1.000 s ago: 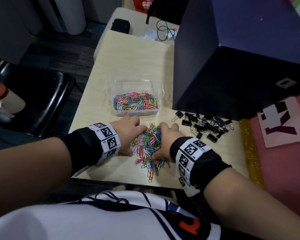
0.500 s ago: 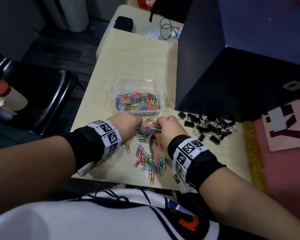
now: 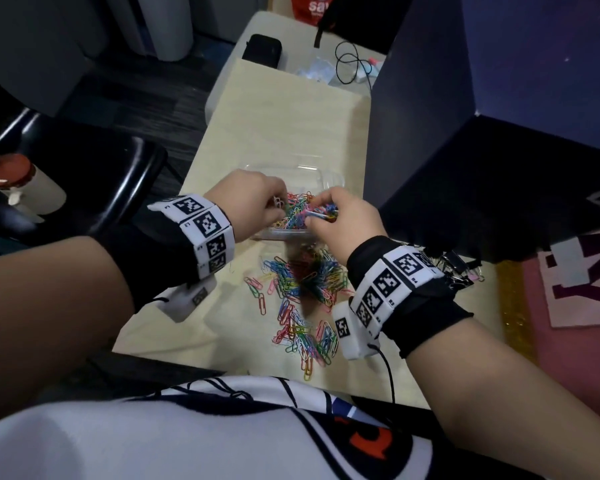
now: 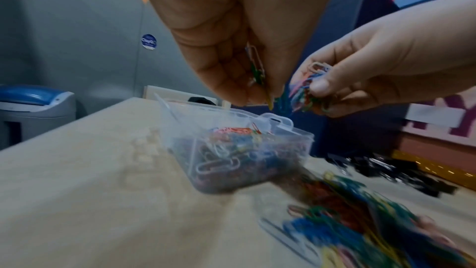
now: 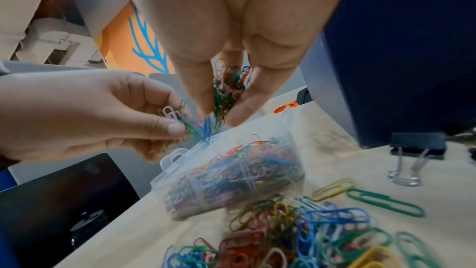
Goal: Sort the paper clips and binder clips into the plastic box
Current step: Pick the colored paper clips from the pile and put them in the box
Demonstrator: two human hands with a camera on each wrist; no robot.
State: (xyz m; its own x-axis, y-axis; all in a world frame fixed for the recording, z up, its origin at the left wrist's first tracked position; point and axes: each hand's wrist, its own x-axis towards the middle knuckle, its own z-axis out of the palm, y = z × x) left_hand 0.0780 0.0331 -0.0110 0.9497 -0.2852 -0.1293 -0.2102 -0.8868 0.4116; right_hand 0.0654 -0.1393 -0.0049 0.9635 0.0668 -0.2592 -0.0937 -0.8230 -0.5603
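A clear plastic box (image 3: 329, 176) (image 4: 296, 136) (image 5: 180, 162) holds many coloured paper clips. Both hands hover just above it. My left hand (image 3: 253, 202) (image 4: 257, 80) (image 5: 165, 121) pinches a small bunch of paper clips. My right hand (image 3: 340, 216) (image 5: 224, 105) (image 4: 316, 87) grips a larger tangled bunch over the box. A loose pile of coloured paper clips (image 3: 302, 296) (image 5: 309, 231) (image 4: 360, 227) lies on the table in front of the box. Black binder clips (image 3: 459, 271) (image 5: 417, 146) (image 4: 386, 168) lie to the right, mostly hidden behind my right wrist in the head view.
A tall dark blue box (image 3: 482, 133) stands right of the plastic box. A black chair (image 3: 84, 174) is off the table's left edge. A black pouch (image 3: 262, 50) and cables (image 3: 350, 64) lie at the far end. The pale wooden table (image 3: 274, 116) stretches beyond.
Both hands scooped paper clips from the loose pile, lifted them and carried them forward until they hang over the plastic box. The pile on the table is smaller and more spread.
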